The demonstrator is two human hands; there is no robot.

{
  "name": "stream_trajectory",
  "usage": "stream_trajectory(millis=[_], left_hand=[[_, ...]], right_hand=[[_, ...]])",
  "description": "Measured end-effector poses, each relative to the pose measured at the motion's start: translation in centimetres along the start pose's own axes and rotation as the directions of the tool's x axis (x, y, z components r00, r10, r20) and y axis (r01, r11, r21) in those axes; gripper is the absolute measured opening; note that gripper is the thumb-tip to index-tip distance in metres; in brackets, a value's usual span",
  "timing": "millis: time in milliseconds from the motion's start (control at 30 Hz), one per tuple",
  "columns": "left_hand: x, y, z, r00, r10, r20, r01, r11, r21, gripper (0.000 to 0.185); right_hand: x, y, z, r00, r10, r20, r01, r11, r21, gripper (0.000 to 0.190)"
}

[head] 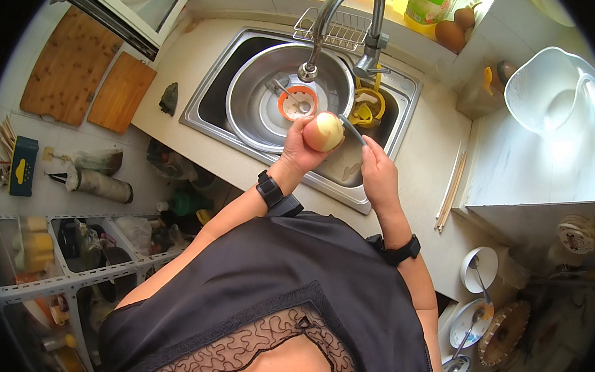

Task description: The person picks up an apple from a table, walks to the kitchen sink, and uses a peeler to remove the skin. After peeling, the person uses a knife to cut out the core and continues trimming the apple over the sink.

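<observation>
My left hand holds a partly peeled apple above the near rim of the sink. Pale flesh shows on its upper right, and red skin covers the rest. In my right hand is a slim grey-handled peeler, its head close to the apple's right side; whether it touches cannot be made out. Behind the apple, a large steel basin sits in the left bowl. It contains an orange-rimmed bowl with a spoon in it.
The curved faucet arches over the basin. A yellow strainer is in the right sink bowl. Chopsticks lie on the counter at right, near several dishes. Cutting boards lean at left, beside an open window sash.
</observation>
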State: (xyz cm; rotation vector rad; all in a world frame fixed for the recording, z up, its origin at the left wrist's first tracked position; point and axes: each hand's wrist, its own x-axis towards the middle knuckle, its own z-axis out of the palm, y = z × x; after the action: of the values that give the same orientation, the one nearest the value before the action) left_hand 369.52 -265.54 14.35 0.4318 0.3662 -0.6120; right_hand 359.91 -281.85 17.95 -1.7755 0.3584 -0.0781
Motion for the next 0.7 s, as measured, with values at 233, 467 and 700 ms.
stream_trajectory(millis=[233, 467, 700], left_hand=[[0.6, 0.3, -0.1, 0.997, 0.052, -0.055, -0.049, 0.997, 0.061, 0.039], [0.2, -1.0, 0.8, 1.000, 0.030, 0.001, -0.030, 0.992, 0.122, 0.029], [1.5, -1.2, -0.1, 0.979, 0.183, -0.087, -0.173, 0.979, 0.111, 0.033]], right_hand=[[-3.7, -1.2, 1.1, 0.961, -0.259, 0.099, 0.276, 0.923, -0.267, 0.034], [-0.4, 0.2, 0.3, 0.993, -0.099, -0.059, 0.093, 0.990, -0.104, 0.034], [-3.4, 0.9, 2.7, 0.981, -0.178, 0.074, 0.193, 0.901, -0.387, 0.036]])
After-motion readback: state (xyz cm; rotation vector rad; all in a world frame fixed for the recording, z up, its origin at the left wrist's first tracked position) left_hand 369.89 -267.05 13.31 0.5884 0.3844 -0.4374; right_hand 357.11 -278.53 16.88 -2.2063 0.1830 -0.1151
